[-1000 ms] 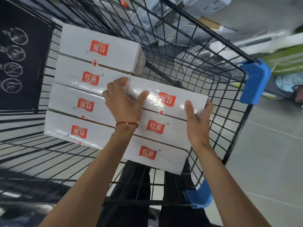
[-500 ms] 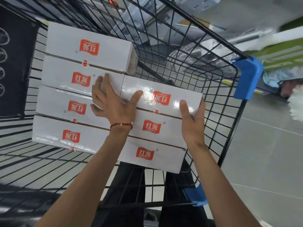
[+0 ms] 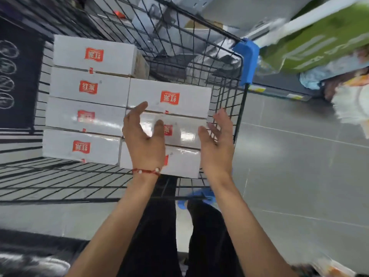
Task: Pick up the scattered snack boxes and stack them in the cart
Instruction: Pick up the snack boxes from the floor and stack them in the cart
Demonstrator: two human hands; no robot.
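Boxes: I count seven snack boxes (image 3: 93, 56), white and glossy, each with a red logo.
Where: packed in two columns inside the cart (image 3: 246, 60).
Hands: left hand (image 3: 143, 136) and right hand (image 3: 217, 144) are spread and empty over the right column.

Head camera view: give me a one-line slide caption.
Left hand and right hand, both open, over white red-labelled snack boxes packed in a black wire cart.

head view, down (close) over cart (image 3: 219, 92)

red beaded bracelet (image 3: 146, 172), black trousers (image 3: 156, 228)
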